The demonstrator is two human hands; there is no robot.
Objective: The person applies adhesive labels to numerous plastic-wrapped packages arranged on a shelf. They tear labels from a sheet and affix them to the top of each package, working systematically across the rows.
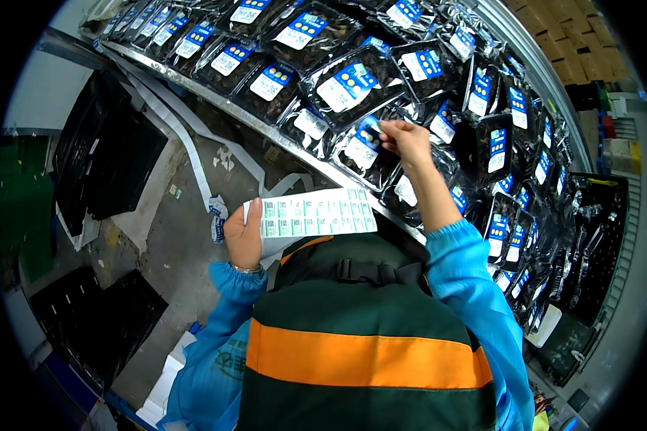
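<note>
My left hand (243, 234) grips the left end of a sheet of small green-and-white stickers (318, 214), thumb on top. The stickers bear printed codes and stand in two rows. My right hand (407, 141) reaches over the table's near edge with its fingertips pinched on a small, blurred sticker (373, 125). That sticker is at the upper corner of the blue-and-white label on a film-wrapped black tray (341, 161); whether it touches the label I cannot tell. Beside it lies another wrapped tray (353, 86) of dark food, with a small green sticker on its label.
Many wrapped trays cover the metal-edged table (232, 110), some stacked or tilted. White backing strips (194, 156) hang from its edge to the floor. Black plastic crates (100, 156) stand on the left. A black crate (598, 242) with wrapped packs is at the right.
</note>
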